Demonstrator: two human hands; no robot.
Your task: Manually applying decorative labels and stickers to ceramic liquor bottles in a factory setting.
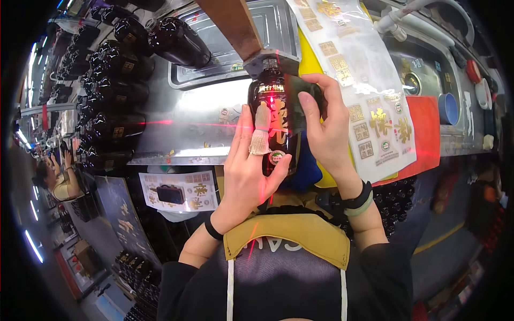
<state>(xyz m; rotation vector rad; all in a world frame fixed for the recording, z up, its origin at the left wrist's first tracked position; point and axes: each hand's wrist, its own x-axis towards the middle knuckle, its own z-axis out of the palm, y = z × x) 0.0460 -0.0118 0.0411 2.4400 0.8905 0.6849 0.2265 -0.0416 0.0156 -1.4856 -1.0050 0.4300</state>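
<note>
A dark glossy bottle with gold lettering lies on the bench in front of me, its neck toward a block at the foot of a brown bar. My left hand lies along the bottle's left side, fingers stretched and thumb on its lower front. A beige cover wraps one of its fingers. At the bottle's upper right, my right hand has thumb and fingers closed around a dark flat piece, whose exact kind I cannot make out. Red laser lines cross the bottle.
Rows of dark bottles stand at the left. Behind lies a clear tray. Gold decal sheets cover yellow and red sheets at the right, near a sink with a blue cup. A small black box sits on another sheet.
</note>
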